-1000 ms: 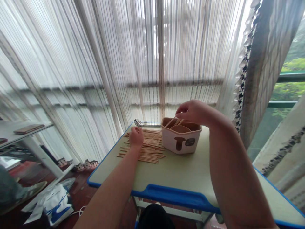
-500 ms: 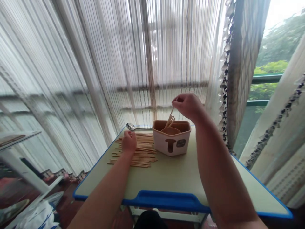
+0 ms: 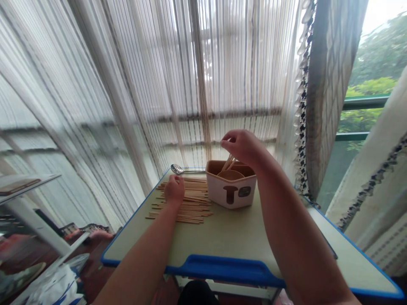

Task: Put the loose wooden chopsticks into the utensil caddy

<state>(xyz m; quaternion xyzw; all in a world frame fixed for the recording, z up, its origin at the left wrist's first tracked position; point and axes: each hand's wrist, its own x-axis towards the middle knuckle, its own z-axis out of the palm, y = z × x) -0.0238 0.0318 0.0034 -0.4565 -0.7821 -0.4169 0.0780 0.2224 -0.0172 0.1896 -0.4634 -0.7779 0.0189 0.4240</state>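
Wooden chopsticks [image 3: 193,198] lie in a loose row on the table, left of a cream and brown utensil holder [image 3: 218,195]. My left hand [image 3: 174,189] rests on the left part of the row, its fingers curled closed around a chopstick near the far side; the fingertips are partly hidden. Above the holder hangs my right hand [image 3: 241,146], its fingers bent and slightly apart, with no stick visible at the tips. Several chopsticks [image 3: 227,163] stand tilted inside the holder, their tops partly behind that hand. A brown rounded piece [image 3: 231,174] sits inside the holder's front.
A metal slotted spoon [image 3: 177,169] lies along the table's far edge, its handle reaching toward the holder. The pale table [image 3: 222,237] has a blue rim. Sheer curtains [image 3: 159,84] hang close behind it. At the left stands a white shelf [image 3: 28,186].
My right hand has let go of the chopstick it held, which now leans in the holder, and its fingertips have shifted slightly left. My left hand stays on the row.
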